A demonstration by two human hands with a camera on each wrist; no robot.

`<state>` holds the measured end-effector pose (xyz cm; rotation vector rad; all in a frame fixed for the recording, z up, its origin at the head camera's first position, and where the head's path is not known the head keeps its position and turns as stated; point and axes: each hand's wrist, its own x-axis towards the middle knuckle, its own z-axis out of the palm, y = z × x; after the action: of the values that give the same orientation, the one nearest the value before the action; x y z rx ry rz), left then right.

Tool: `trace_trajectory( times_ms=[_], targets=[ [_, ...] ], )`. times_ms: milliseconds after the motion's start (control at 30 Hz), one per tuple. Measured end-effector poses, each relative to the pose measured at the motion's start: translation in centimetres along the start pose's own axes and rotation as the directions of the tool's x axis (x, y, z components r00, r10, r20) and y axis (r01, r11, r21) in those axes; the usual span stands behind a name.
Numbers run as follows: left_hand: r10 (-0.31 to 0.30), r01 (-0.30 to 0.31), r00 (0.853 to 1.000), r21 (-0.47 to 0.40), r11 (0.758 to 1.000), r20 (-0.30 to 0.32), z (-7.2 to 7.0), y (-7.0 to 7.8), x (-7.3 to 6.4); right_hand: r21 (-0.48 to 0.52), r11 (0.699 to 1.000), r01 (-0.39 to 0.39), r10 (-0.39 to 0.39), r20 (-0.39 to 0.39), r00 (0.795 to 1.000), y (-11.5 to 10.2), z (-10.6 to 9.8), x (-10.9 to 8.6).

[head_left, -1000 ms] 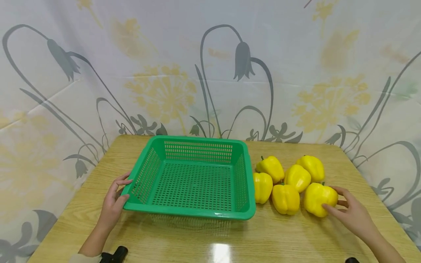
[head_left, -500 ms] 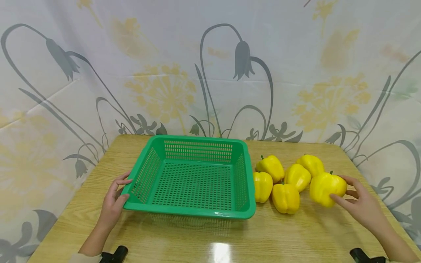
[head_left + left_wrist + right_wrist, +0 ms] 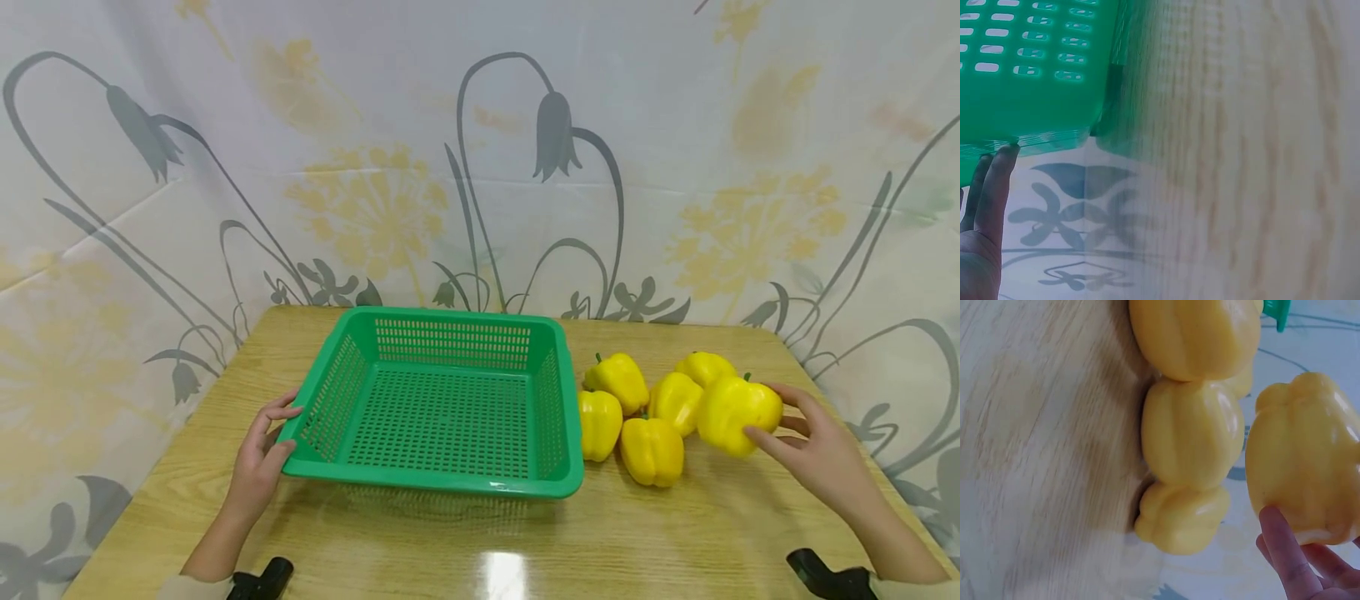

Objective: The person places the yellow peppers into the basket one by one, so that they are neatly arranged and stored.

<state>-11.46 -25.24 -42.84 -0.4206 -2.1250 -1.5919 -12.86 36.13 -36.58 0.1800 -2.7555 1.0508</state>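
Note:
A green plastic basket (image 3: 431, 481) with slotted walls stands on the wooden table, nothing inside it. At its left rim my left hand (image 3: 257, 467) holds on, thumb and fingers on the edge; the left wrist view has the fingers against the basket's outer side (image 3: 1035, 100). My right hand (image 3: 817, 450) grips a yellow bell pepper (image 3: 738, 415) by its right side, between thumb and fingers. In the right wrist view this held pepper (image 3: 1304, 462) is off the table, apart from the others. Its green stem points up in the head view.
Several more yellow bell peppers lie grouped right of the basket, among them a front one (image 3: 652, 452), a back one (image 3: 618, 383) and one against the basket's side (image 3: 599, 425). A flower-patterned cloth (image 3: 480, 167) hangs behind the table (image 3: 420, 558).
The right hand has lifted the bell pepper off the table, up and to the right, then slightly back left, near the rear peppers. The left hand and basket have stayed put.

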Motion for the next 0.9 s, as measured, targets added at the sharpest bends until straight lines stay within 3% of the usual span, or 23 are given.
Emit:
trace_trajectory(
  times_ms=[900],
  targets=[
    [-0.009,0.009,1.000,0.009,1.000,0.005,-0.1,-0.1,0.0,0.071,0.992,0.108,-0.107,-0.019,0.994,-4.1,1.5,1.6]
  ],
)
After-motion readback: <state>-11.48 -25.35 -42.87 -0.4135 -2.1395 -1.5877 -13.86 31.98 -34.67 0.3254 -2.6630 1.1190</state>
